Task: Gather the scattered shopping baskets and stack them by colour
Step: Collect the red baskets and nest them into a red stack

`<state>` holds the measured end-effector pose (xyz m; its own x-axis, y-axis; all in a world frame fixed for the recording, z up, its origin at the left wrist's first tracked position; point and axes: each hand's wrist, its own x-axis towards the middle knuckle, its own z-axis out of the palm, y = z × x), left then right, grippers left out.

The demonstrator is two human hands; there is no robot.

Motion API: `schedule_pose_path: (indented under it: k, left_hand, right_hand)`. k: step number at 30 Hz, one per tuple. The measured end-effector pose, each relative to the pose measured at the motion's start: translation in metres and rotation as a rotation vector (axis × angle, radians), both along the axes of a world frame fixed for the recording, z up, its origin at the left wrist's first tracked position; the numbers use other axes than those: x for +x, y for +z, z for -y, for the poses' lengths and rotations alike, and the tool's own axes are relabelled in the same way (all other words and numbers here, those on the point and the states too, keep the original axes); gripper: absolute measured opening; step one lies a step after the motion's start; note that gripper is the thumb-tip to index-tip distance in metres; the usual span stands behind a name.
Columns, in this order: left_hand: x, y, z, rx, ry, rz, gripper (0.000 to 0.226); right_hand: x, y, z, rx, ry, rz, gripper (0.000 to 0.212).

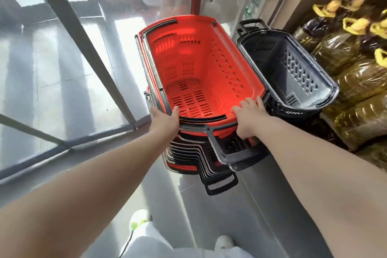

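Two bare forearms reach forward and down from the bottom corners, above white trousers [146, 243] and two pale shoes [225, 242] cut off at the lower edge.

Ahead of them the red basket [226, 58] sits as the top one of a red stack [184, 165] on the floor [62, 90], its long axis running away from the person. The left hand [165, 119] grips its near left corner: the thumb hooks over the rim into the basket, while the other fingers are hidden under the outside of the rim. The right hand [249, 119] lies palm down on the near right corner, fingers spread and nearly straight across the rim, thumb at the inner edge, holding nothing closed.

Black handles [222, 184] of the lower baskets fan out towards the person below the near end. How many baskets the stack holds cannot be counted.

Just beside it on the right, rims touching or nearly so, stands a black stack [293, 65], its near end partly covered by the right wrist.

Further right, rows of oil bottles [356, 81] with yellow caps are blurred and run off the frame. Left of the baskets, slanting grey metal bars [83, 33] cross the glossy floor. Whatever stands at the top edge is too washed out by light to make out.
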<state>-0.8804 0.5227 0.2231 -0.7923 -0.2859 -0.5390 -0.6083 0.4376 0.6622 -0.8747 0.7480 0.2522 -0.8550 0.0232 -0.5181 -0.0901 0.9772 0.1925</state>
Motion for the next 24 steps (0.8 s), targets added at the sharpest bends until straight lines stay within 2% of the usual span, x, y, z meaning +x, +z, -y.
schedule_pose_path:
  k: [2, 4, 6, 9, 11, 13, 18, 21, 24]
  left_hand:
    - [-0.016, 0.008, 0.020, -0.085, -0.145, 0.016, 0.061]
    - [-0.041, 0.017, 0.042, -0.048, -0.275, 0.008, 0.051]
    - [-0.064, 0.024, 0.062, 0.000, -0.397, 0.015, 0.043]
    - [-0.098, 0.029, 0.085, -0.194, -0.587, -0.079, 0.036]
    - [-0.117, 0.032, 0.089, -0.309, -0.689, -0.145, 0.038]
    - [-0.138, 0.036, 0.090, -0.360, -0.734, -0.166, 0.039]
    - [-0.174, 0.036, 0.093, -0.423, -0.738, -0.262, 0.010]
    - [-0.198, 0.036, 0.105, -0.372, -0.836, -0.343, 0.027]
    - [-0.222, 0.032, 0.117, -0.636, -1.108, -0.471, 0.053]
  right_hand:
    - [0.004, 0.006, 0.028, -0.082, -0.131, 0.077, 0.089]
    - [0.005, 0.006, 0.057, -0.196, -0.183, 0.071, 0.089]
    - [0.003, 0.010, 0.078, -0.327, -0.237, 0.028, 0.082]
    - [-0.010, 0.024, 0.096, -0.655, -0.509, -0.143, 0.063]
    - [-0.026, 0.030, 0.112, -0.753, -0.553, -0.261, 0.053]
    - [-0.047, 0.028, 0.136, -0.795, -0.540, -0.288, 0.056]
    - [-0.096, 0.008, 0.186, -0.804, -0.515, -0.121, 0.094]
    - [-0.110, -0.003, 0.202, -0.674, -0.511, 0.013, 0.083]
    - [-0.113, -0.006, 0.207, -0.601, -0.558, 0.056, 0.067]
